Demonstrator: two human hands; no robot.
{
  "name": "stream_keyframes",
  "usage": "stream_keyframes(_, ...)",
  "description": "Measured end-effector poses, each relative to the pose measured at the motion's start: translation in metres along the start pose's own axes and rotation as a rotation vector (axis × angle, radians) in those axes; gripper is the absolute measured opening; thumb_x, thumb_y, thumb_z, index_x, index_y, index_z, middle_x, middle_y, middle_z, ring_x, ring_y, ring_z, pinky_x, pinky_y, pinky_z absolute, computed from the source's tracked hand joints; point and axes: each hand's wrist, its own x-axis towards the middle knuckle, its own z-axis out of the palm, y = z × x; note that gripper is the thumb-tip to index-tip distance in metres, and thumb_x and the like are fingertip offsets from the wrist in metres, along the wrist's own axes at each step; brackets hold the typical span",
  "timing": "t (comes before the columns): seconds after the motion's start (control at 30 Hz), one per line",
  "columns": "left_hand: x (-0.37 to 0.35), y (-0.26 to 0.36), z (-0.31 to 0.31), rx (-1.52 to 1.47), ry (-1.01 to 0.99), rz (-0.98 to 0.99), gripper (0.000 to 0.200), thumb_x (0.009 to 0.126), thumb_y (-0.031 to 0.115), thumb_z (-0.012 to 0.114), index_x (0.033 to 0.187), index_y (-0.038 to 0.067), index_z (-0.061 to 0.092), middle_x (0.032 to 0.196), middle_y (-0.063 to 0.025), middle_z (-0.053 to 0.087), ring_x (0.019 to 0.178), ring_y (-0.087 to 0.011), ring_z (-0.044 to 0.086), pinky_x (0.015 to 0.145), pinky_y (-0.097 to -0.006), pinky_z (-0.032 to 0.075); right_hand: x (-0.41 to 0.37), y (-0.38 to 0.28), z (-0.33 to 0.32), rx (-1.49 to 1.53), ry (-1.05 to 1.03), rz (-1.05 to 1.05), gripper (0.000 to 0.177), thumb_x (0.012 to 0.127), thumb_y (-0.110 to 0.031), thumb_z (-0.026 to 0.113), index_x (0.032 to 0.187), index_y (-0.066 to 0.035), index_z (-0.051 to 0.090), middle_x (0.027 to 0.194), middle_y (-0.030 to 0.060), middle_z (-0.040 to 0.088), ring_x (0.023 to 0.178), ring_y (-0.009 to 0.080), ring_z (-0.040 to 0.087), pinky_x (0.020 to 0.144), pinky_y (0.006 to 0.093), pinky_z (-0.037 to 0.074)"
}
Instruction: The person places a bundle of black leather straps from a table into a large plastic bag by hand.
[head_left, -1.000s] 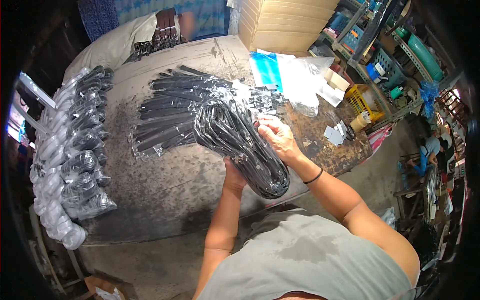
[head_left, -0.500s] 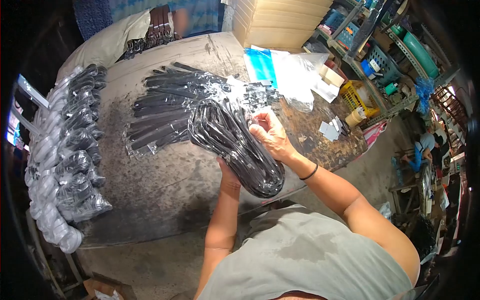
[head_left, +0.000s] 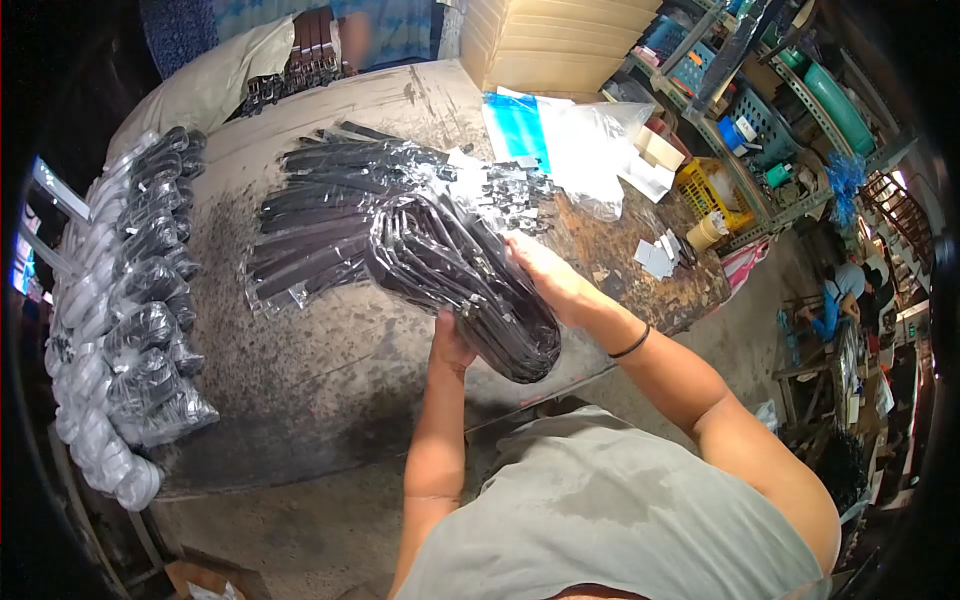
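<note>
Between my two hands is a folded bundle of black belts (head_left: 465,290) in shiny clear plastic, held slanted above the table. My left hand (head_left: 452,342) supports its lower left side, thumb visible and the other fingers hidden underneath. My right hand (head_left: 548,275) lies along the right side, with its fingers partly hidden by the bundle. Beyond it, more black belts in plastic sleeves (head_left: 315,220) are fanned out on the table, with their buckle ends (head_left: 515,190) toward the right.
Plastic-wrapped coiled belts (head_left: 150,300) line the left side of the worn table (head_left: 300,400). Brown belts (head_left: 312,45) lie at the back. Clear bags (head_left: 590,150), white cards (head_left: 657,255) and a yellow basket (head_left: 715,195) are on the right. Another person (head_left: 845,290) is far right.
My right hand's curled fingers have straightened and slid along the bundle's right side. The bundle has turned slightly and its layers show more spread. My left hand stays under it.
</note>
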Motion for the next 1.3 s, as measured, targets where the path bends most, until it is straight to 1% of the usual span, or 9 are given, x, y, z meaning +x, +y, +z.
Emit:
stream_keyframes(0.03,0.002,0.003,0.004,0.005,-0.019,-0.054,0.084,0.066,0.056,0.073,0.127,0.007,0.044,0.119,-0.0072,0.055,0.107,-0.0246,0.055,0.091,-0.0410,0.048,-0.001,-0.001,0.001,0.255,-0.059,0.071,0.047,0.094,-0.035,0.049,0.123,0.001,0.045,0.114,0.0096,0.051,0.106,0.0178,0.046,0.096,0.0324,0.036)
stream_keyframes(0.07,0.001,0.005,0.009,0.119,0.042,-0.056,0.085,0.067,0.063,0.068,0.125,0.005,0.046,0.116,-0.0089,0.056,0.104,-0.0234,0.057,0.088,-0.0375,0.049,-0.003,-0.003,-0.002,-0.073,-0.124,-0.060,0.075,0.088,-0.050,0.052,0.137,0.002,0.028,0.133,0.0151,0.038,0.123,0.0217,0.033,0.105,0.0346,0.025)
stream_keyframes(0.2,0.006,0.019,0.036,0.347,0.177,-0.051,0.064,0.078,0.043,0.069,0.124,0.004,0.046,0.115,-0.0084,0.056,0.102,-0.0201,0.057,0.084,-0.0360,0.049,-0.009,-0.006,-0.001,-0.218,-0.155,-0.342,0.119,0.070,-0.050,0.073,0.144,0.000,-0.005,0.146,0.0179,0.017,0.135,0.0235,0.017,0.109,0.0349,0.017)
stream_keyframes(0.3,0.011,0.029,0.076,0.498,0.213,-0.073,0.055,0.074,0.026,0.076,0.117,0.002,0.051,0.109,-0.0054,0.059,0.099,-0.0172,0.056,0.084,-0.0324,0.046,-0.017,-0.003,-0.006,-0.118,-0.118,-0.322,0.116,0.068,-0.037,0.078,0.144,0.000,-0.002,0.147,0.0169,0.016,0.135,0.0229,0.017,0.109,0.0350,0.018)
stream_keyframes(0.47,0.014,-0.005,0.102,0.628,0.280,-0.048,0.059,0.074,0.038,0.076,0.115,0.004,0.051,0.104,-0.0058,0.060,0.096,-0.0155,0.056,0.083,-0.0318,0.046,-0.031,0.028,-0.038,0.173,-0.093,-0.117,0.097,0.068,-0.022,0.073,0.143,-0.005,0.015,0.134,0.0101,0.040,0.120,0.0190,0.040,0.102,0.0339,0.032)
stream_keyframes(0.7,-0.003,-0.063,0.135,0.515,0.253,-0.167,0.085,0.071,0.041,0.077,0.132,0.006,0.028,0.115,-0.0101,0.053,0.103,-0.0195,0.053,0.091,-0.0353,0.043,-0.081,0.071,-0.093,0.323,-0.023,0.101,0.082,0.063,-0.027,0.071,0.133,-0.004,0.034,0.120,0.0089,0.051,0.107,0.0176,0.051,0.094,0.0329,0.041)
stream_keyframes(0.87,-0.004,-0.089,0.141,0.514,0.214,-0.314,0.074,0.081,0.043,0.065,0.133,0.009,0.026,0.124,-0.0125,0.045,0.114,-0.0264,0.046,0.091,-0.0449,0.045,-0.108,0.084,-0.127,0.498,-0.070,0.131,0.089,0.065,-0.021,0.069,0.140,-0.006,0.024,0.125,0.0116,0.048,0.112,0.0212,0.048,0.096,0.0364,0.039)
stream_keyframes(0.97,0.015,-0.109,0.152,0.498,0.335,-0.374,0.069,0.083,0.030,0.066,0.135,0.007,0.026,0.122,-0.0103,0.046,0.112,-0.0201,0.046,0.094,-0.0372,0.040,-0.114,0.073,-0.151,0.463,-0.032,0.049,0.092,0.064,-0.023,0.071,0.141,-0.006,0.023,0.129,0.0122,0.044,0.119,0.0228,0.043,0.102,0.0373,0.033)
stream_keyframes(1.3,0.081,-0.190,0.177,1.079,0.240,-0.330,0.074,0.084,0.035,0.065,0.138,0.009,0.022,0.123,-0.0110,0.046,0.112,-0.0213,0.046,0.098,-0.0368,0.036,-0.120,0.078,-0.233,0.492,0.085,-0.012,0.075,0.068,-0.023,0.072,0.131,-0.002,0.038,0.118,0.0101,0.054,0.108,0.0187,0.051,0.092,0.0331,0.042)
